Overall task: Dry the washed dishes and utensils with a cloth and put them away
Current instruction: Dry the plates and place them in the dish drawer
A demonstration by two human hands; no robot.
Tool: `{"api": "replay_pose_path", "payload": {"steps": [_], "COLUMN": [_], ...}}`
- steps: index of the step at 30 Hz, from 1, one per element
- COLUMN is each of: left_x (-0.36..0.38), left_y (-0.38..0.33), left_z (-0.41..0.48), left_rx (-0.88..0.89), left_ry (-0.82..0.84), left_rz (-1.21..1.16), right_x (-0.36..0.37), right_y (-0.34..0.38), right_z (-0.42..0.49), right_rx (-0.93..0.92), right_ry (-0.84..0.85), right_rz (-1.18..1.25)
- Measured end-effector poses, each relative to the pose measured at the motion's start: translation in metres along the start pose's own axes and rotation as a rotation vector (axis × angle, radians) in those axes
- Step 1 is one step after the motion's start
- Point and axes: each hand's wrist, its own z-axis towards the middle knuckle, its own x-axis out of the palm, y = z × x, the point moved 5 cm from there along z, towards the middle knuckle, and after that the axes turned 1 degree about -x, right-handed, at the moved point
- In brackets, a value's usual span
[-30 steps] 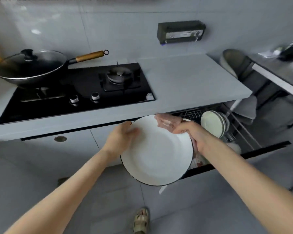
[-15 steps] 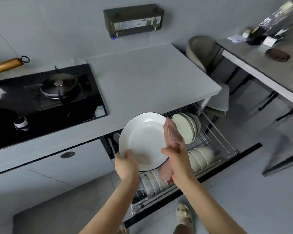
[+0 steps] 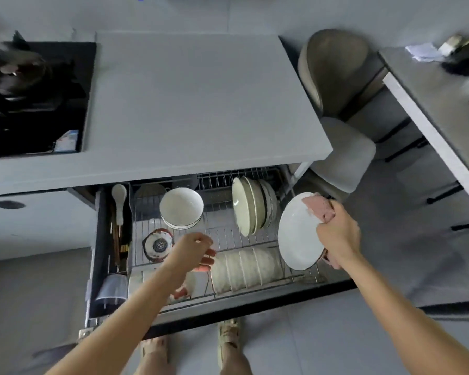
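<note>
Below the grey desk [image 3: 201,104] the drawer rack [image 3: 225,238] holds bowls [image 3: 180,207]; right hand [image 3: 339,234] grips cloth [image 3: 318,209] and plate [image 3: 298,236], seemingly dried, not yet slotted; left hand [image 3: 192,247] loose, empty.

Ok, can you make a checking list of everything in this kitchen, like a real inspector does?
Surface: grey counter above the pulled-out dish rack.
Job's things: white plate and pink cloth held over the rack's right end; bowl stack, upright plates and row of bowls racked.
Clutter: patterned bowl; white spoon in the left compartment.
Hands: right hand grips plate and cloth; left hand hovers open, holding nothing.
Cables: nothing seen.
Surroundings: black hob left; chairs and table right.
</note>
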Motion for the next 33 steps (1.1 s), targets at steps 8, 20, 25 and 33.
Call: {"api": "replay_pose_path", "payload": {"steps": [8, 20, 25, 33], "left_x": [-0.01, -0.003, 0.001, 0.003], "left_y": [-0.006, 0.007, 0.013, 0.011], "left_z": [0.034, 0.105, 0.123, 0.131], "left_rx": [-0.054, -0.202, -0.242, -0.262], "left_ry": [-0.146, -0.19, -0.164, -0.135], "left_rz": [-0.038, -0.148, -0.147, -0.144], "right_x": [0.074, 0.173, 0.192, 0.193], "right_y": [-0.017, -0.02, -0.023, -0.036], "right_z": [0.098, 0.178, 0.19, 0.197], "right_rx": [-0.201, -0.208, -0.201, -0.137], "right_ry": [0.05, 0.08, 0.143, 0.38], "right_rz": [-0.298, -0.268, -0.183, 0.078]}}
